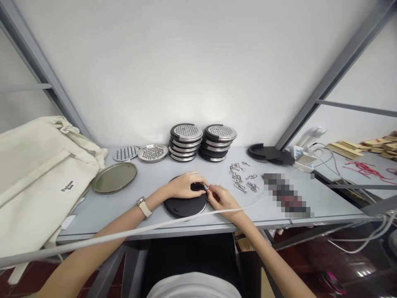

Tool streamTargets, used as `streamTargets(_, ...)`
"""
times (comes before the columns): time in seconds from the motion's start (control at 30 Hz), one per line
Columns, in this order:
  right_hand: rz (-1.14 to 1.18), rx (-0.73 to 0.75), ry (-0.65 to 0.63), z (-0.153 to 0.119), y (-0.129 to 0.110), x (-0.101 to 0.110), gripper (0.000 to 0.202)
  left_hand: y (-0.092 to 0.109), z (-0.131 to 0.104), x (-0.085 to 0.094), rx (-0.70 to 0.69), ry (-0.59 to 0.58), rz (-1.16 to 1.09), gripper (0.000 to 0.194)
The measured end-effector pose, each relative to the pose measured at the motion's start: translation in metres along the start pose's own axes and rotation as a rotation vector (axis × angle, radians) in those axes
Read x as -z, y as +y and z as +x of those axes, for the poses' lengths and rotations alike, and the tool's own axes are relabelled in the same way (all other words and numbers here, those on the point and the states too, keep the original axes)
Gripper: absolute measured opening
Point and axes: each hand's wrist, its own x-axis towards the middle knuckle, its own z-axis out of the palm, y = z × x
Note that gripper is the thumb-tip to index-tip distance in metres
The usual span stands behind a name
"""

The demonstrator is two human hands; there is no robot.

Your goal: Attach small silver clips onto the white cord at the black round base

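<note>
My left hand [182,185] and right hand [223,200] are both pinching one small metal clip [206,187] at the right edge of a black disc [182,207], which is lying on the near counter [149,176]; whether the clip is fastened, I cannot tell. Far off, two stacks [185,142] of covered graters are standing, looking finished, layers too tight for counting. I'm judging this disc unfinished. Two bare grater plates [153,152] and one olive tray [114,178] are lying left; two black covers [263,153] and several overlapping loose clips [237,179], uncountable, are lying right.
</note>
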Motion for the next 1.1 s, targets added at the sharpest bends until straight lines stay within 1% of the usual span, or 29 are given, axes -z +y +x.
streamTargets(0.27,0.021,-0.01,0.002,-0.0014,0.0014,-0.001,0.024,0.0016,-0.0008,0.0002,0.031,0.018,-0.002,0.026)
streamTargets(0.47,0.003,-0.003,-0.003,-0.0012,-0.0022,0.0014,0.024,0.0001,0.0002,-0.0007,0.058,0.039,-0.035,0.021)
streamTargets(0.7,0.0,-0.006,-0.011,-0.0017,-0.0034,0.0023,0.023,0.0002,0.0004,-0.0004,0.057,0.042,-0.048,0.019)
streamTargets(0.87,-0.007,0.001,0.007,-0.0019,-0.0025,0.0016,0.023,0.0023,0.002,0.0003,0.062,0.027,-0.061,0.018)
streamTargets(1.1,-0.015,-0.014,0.04,-0.0013,-0.0007,-0.0006,0.025,-0.0009,0.0017,-0.0004,0.069,0.034,-0.027,0.026)
